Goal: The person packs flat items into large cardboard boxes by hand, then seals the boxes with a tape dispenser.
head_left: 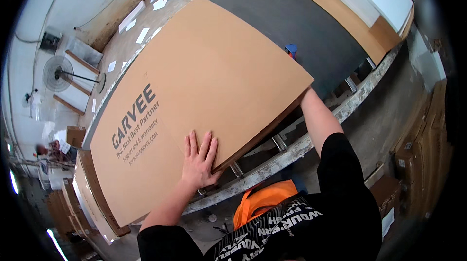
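Note:
A large flat brown cardboard box (219, 71) with dark print lies slantwise across the conveyor. My left hand (197, 163) rests on its top face near the close edge. The fingers there are stretched out and spread, with the thumb toward the edge. My right hand (307, 93) reaches to the box's right corner; the carton hides its fingers, so its grip does not show. Just beyond the far right edge, a small blue and red object (291, 50) sticks up, partly covered by the box.
The dark conveyor belt (272, 5) runs past metal rollers (279, 142) and a worn side rail (296, 150). At the upper right stands an open carton (340, 10) with white panels. An orange bag (262, 202) is below the rail. A fan (59, 73) and scattered papers lie left.

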Demonstrator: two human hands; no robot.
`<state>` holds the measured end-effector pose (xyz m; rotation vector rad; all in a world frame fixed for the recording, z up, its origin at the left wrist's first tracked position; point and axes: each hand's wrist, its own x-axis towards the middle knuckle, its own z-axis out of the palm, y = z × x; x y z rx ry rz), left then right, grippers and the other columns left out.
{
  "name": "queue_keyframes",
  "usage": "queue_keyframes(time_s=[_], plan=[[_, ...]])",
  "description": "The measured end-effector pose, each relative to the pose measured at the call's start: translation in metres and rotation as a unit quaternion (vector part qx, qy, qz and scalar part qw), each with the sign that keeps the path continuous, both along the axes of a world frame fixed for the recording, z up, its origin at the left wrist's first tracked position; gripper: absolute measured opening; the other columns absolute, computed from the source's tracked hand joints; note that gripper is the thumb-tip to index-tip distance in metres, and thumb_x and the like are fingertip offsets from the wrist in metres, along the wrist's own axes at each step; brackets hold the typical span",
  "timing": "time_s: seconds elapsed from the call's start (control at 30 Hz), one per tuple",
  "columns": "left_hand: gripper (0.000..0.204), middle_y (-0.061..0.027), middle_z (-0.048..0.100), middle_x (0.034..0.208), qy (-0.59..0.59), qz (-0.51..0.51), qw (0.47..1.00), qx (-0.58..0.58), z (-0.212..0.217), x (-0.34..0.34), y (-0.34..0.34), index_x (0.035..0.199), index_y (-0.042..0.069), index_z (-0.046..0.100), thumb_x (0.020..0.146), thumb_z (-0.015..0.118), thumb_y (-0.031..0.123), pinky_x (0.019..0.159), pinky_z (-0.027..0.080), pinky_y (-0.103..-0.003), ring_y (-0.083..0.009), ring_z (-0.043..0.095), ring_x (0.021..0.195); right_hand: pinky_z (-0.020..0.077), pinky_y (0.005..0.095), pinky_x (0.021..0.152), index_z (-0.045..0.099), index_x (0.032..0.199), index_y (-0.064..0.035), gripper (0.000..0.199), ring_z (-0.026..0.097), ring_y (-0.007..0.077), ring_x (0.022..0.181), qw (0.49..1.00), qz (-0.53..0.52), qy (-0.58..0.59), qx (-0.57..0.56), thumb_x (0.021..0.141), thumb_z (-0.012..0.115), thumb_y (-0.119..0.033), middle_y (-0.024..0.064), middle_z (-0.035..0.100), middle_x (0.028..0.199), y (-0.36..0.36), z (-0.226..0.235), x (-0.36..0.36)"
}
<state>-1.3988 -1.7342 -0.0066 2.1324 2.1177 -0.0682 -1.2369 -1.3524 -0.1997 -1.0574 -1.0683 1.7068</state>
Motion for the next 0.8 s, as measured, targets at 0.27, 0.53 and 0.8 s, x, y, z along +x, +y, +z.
queue_keyframes(time_s=[0.27, 0.53, 0.8], plan=[[0.105, -0.0137, 0.018, 0.158, 0.023, -0.004, 1.0, -0.011, -0.001, -0.004, -0.013, 0.152, 0.009, 0.022, 0.067, 0.073, 0.043, 0.113, 0.009, -0.065, -0.0563, 0.012, 0.14, 0.0502, 0.0366, 0.086, 0.051, 0.131, -0.0027, 0.046, 0.059, 0.0246, 0.109, 0.992, -0.013, 0.116, -0.04, 0.094, 0.055, -0.03, 0.0137, 0.058, 0.125, 0.019, -0.003, -0.034], [0.103, -0.0127, 0.017, 0.159, 0.002, -0.068, 0.997, 0.038, -0.012, 0.001, -0.011, 0.153, 0.01, 0.018, 0.071, 0.071, 0.044, 0.114, 0.01, -0.064, -0.0566, 0.014, 0.139, 0.0503, 0.0395, 0.092, 0.05, 0.132, -0.0051, 0.041, 0.058, 0.0269, 0.113, 0.971, -0.151, 0.134, -0.127, 0.094, 0.053, -0.018, 0.0117, 0.058, 0.126, 0.006, -0.026, 0.145], [0.105, -0.0062, 0.022, 0.158, 0.015, -0.043, 0.998, 0.049, -0.017, -0.015, -0.022, 0.153, 0.012, 0.021, 0.069, 0.075, 0.043, 0.112, 0.015, -0.067, -0.0545, 0.018, 0.138, 0.0499, 0.0306, 0.089, 0.055, 0.126, -0.0028, 0.06, 0.064, 0.0215, 0.093, 0.965, -0.045, -0.131, 0.224, 0.067, 0.053, -0.005, 0.0094, 0.066, 0.101, -0.21, 0.233, 0.12]])
